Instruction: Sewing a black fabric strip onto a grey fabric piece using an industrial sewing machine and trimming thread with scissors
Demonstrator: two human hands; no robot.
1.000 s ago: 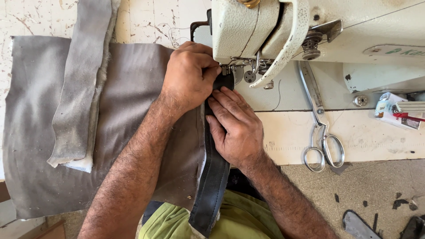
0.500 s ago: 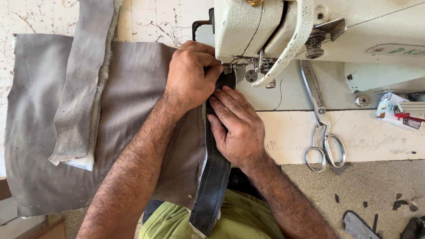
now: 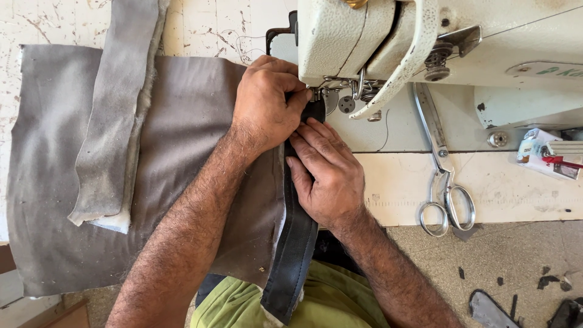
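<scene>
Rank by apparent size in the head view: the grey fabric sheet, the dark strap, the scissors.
1. Grey fabric sheet, clearly the largest.
2. Dark strap, long and narrow, partly hidden under the hands.
3. Scissors, the smallest, though almost as long as the visible strap.

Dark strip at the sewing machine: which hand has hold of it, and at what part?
Both hands: left hand pinches the dark strip at its top end by the needle; right hand presses just below.

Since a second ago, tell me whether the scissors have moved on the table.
No. The scissors lie in the same spot beside the sewing machine, handles toward the table's near edge, in every picture.
</scene>
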